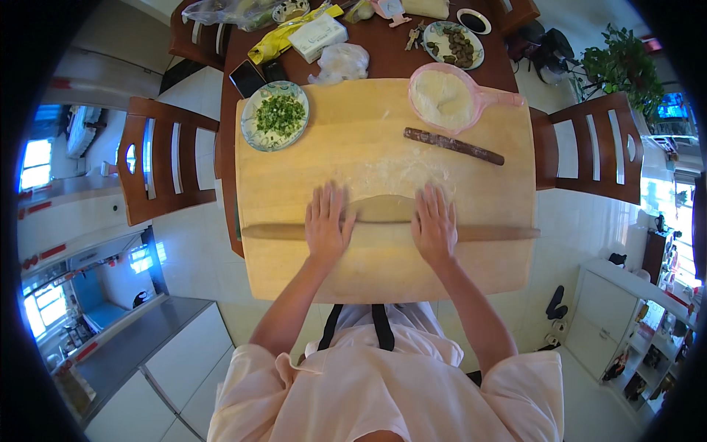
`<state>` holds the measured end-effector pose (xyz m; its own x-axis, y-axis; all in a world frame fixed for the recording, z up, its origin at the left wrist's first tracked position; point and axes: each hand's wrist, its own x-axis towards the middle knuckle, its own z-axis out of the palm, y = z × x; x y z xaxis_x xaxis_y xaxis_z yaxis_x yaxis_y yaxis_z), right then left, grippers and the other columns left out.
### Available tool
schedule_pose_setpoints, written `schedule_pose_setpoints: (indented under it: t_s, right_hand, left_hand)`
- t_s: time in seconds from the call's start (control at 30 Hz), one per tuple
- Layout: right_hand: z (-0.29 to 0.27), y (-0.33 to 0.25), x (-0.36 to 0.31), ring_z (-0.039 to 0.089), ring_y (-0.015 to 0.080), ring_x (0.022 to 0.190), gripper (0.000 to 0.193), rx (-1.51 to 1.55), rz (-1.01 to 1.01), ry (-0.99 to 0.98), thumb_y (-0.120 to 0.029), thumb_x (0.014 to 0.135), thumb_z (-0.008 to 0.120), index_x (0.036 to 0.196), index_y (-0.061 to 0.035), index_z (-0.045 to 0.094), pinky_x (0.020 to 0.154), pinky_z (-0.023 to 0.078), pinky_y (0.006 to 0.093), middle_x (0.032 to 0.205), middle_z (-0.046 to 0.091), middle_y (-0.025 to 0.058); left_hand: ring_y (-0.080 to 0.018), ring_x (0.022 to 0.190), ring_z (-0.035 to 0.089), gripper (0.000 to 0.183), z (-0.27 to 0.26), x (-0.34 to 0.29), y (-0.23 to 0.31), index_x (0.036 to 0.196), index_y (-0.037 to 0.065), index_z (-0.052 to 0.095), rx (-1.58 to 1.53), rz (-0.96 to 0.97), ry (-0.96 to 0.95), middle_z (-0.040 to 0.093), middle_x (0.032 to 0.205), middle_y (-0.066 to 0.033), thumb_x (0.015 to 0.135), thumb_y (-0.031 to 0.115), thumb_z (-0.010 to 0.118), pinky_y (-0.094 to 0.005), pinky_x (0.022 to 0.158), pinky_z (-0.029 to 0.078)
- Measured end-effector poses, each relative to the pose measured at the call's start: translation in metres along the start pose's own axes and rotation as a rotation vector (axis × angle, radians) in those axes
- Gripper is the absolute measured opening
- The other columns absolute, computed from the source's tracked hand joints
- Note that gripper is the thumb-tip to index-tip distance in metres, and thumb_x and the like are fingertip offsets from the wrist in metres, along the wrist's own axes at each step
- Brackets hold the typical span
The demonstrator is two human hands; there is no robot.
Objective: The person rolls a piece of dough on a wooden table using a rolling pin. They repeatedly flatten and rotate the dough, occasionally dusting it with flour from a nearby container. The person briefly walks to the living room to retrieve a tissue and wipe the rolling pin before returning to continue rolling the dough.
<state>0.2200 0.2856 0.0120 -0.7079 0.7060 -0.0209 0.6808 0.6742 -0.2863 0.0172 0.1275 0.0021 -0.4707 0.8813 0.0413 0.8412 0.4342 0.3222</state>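
A long wooden rolling pin [501,233] lies crosswise on the pale wooden board [471,269]. My left hand [328,225] rests flat on the pin, left of its middle, with fingers stretched away from me. On the other side of the middle, my right hand [435,225] is also laid flat over the pin, its fingers extended. Both hands are slightly blurred at the fingertips. Between them a sheet of dough [381,208] shows its rounded far edge beyond the pin. Whether part of it wraps round the pin, I cannot tell. Loose flour [390,173] dusts the board ahead.
On the board are a plate of chopped green onions [279,116], a pink handled bowl of flour [442,99] and a short dark rolling pin [454,146]. Behind stand a tissue pack [318,37], a plastic bag [343,62] and a patterned plate [436,51]. Chairs [166,160] flank the table.
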Motion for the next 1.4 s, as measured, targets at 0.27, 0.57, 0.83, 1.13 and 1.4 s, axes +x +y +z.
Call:
schedule_pose_setpoints:
  t_s: [0.27,0.57,0.83,1.13,1.4]
  right_hand:
    - [-0.001,0.029,0.059,0.033,0.0369,0.141,0.054,0.014,0.059,0.081,-0.020,0.089,0.057,0.140,-0.0056,0.046,0.109,0.029,0.0607,0.152,0.036,0.0161]
    - [-0.010,0.044,-0.001,0.033,0.0371,0.140,0.051,0.056,-0.004,0.064,-0.016,0.089,0.055,0.138,-0.0040,0.047,0.110,0.026,0.0608,0.151,0.038,0.0145]
    - [0.027,0.005,0.009,0.032,0.0283,0.142,0.044,-0.092,-0.164,0.138,-0.026,0.087,0.061,0.128,-0.0105,0.058,0.110,0.026,0.0609,0.150,0.041,0.0089]
    - [0.014,-0.021,0.060,0.032,0.0329,0.140,0.050,-0.003,-0.078,0.028,-0.030,0.089,0.057,0.134,-0.0083,0.053,0.110,0.027,0.0608,0.150,0.038,0.0141]
    - [0.006,0.004,0.049,0.031,0.0334,0.142,0.051,0.024,-0.133,-0.005,-0.027,0.088,0.058,0.135,-0.0083,0.051,0.111,0.026,0.0610,0.151,0.037,0.0144]
  left_hand:
    - [-0.0435,0.136,0.037,0.062,0.005,0.064,-0.029,0.145,0.008,0.042,-0.123,-0.024,0.122,0.039,0.151,-0.0187,0.092,0.039,0.055,-0.0535,0.108,0.032]
    - [-0.0412,0.137,0.037,0.053,-0.010,0.007,-0.039,0.141,0.012,0.048,-0.032,0.112,0.020,0.041,0.150,-0.0143,0.095,0.037,0.051,-0.0564,0.108,0.031]
    - [-0.0366,0.142,0.032,0.045,-0.005,0.018,0.023,0.139,0.011,0.049,-0.087,0.105,-0.035,0.041,0.151,-0.0127,0.098,0.028,0.049,-0.0602,0.114,0.021]
    - [-0.0395,0.136,0.038,0.053,0.016,0.068,0.033,0.137,0.009,0.051,-0.041,0.109,0.028,0.046,0.145,-0.0146,0.094,0.040,0.053,-0.0561,0.109,0.030]
    - [-0.0421,0.134,0.040,0.054,-0.001,0.056,-0.008,0.138,0.010,0.050,0.002,0.146,-0.016,0.043,0.147,-0.0164,0.093,0.040,0.055,-0.0537,0.108,0.033]
